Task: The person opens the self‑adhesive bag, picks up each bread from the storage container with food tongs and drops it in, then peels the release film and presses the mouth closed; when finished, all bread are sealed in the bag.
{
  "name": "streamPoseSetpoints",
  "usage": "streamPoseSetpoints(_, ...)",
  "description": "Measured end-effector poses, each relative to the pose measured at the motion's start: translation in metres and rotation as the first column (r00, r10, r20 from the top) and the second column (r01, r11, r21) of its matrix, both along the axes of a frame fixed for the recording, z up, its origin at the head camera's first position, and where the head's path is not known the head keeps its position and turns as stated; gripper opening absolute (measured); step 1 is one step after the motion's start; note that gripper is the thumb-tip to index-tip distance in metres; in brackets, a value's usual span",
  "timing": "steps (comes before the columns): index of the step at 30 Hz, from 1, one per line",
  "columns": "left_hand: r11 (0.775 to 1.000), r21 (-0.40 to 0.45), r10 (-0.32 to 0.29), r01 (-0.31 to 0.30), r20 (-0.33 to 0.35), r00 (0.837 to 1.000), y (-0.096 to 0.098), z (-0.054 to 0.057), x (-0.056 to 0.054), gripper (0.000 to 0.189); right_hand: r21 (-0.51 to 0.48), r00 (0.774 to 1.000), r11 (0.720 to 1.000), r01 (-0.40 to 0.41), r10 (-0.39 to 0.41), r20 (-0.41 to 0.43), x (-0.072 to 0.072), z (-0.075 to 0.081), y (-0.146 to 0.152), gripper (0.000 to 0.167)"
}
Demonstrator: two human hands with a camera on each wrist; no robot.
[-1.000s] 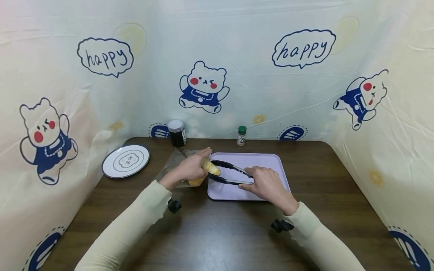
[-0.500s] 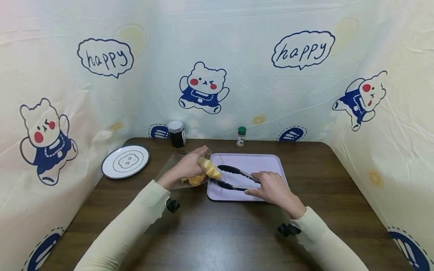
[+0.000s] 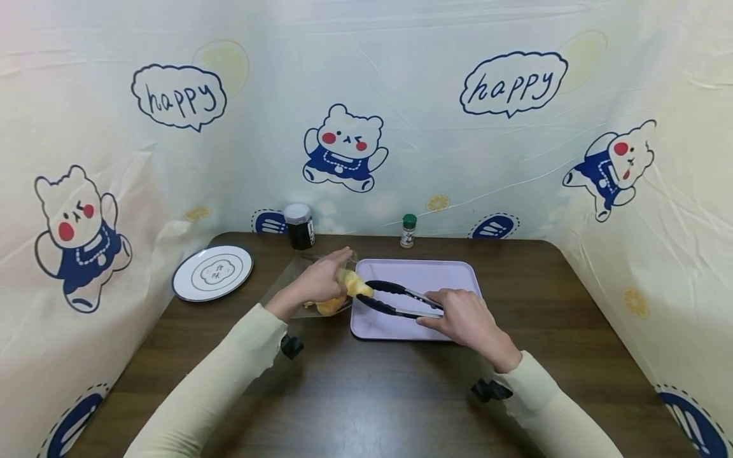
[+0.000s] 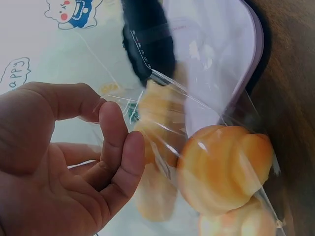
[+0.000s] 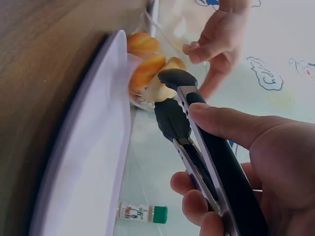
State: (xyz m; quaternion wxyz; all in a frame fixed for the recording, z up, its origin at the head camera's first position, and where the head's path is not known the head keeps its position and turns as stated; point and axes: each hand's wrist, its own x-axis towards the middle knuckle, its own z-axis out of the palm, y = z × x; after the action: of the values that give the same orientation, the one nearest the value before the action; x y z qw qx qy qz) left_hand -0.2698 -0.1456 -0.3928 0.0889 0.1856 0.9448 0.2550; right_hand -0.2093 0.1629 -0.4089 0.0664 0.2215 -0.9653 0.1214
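My left hand [image 3: 319, 278] pinches the edge of a clear plastic bag [image 3: 292, 273] with bread rolls inside. An orange-brown roll [image 4: 221, 167] shows through the film in the left wrist view. My right hand [image 3: 466, 321] holds tongs [image 3: 409, 304] with black tips and metal arms, thumb on one arm and fingers under the other. Near the bag's mouth, a pale yellow roll [image 3: 356, 283] has its end between the tong tips; whether both tips touch it I cannot tell. Part of that roll is hidden behind my left hand.
A lilac tray [image 3: 418, 270] lies under the tongs, right of the bag. At the left stands a white plate [image 3: 197, 289] with a dark rim. A dark jar [image 3: 300, 232] and a green-capped shaker [image 3: 408, 232] stand along the table's back edge, before a printed cloth.
My right hand has shifted slightly right and down with the tongs. The tips spread lower half a second ago and now sit around the roll's end. My left hand has barely moved.
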Motion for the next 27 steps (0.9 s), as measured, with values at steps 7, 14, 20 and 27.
streamPoseSetpoints(7,1.0,-0.029,-0.005,0.006,0.017,1.0,0.005,0.002,0.004,0.088,-0.005,0.999,1.0,0.006,-0.006,-0.046,-0.001,0.007,-0.005,0.051)
streamPoseSetpoints(14,0.999,-0.026,-0.018,0.018,0.016,1.0,0.01,0.003,0.005,0.086,-0.014,0.997,1.0,0.007,-0.008,-0.071,0.0,0.009,-0.014,0.053)
streamPoseSetpoints(20,0.999,-0.022,-0.038,0.038,0.006,0.999,0.012,0.002,0.005,0.088,-0.015,0.997,1.0,0.002,-0.003,-0.072,-0.001,0.01,-0.021,0.046)
streamPoseSetpoints(27,0.998,-0.036,-0.056,0.056,-0.006,0.998,0.014,0.003,0.006,0.088,-0.017,0.997,1.0,0.026,-0.027,-0.068,-0.004,0.009,-0.029,0.046)
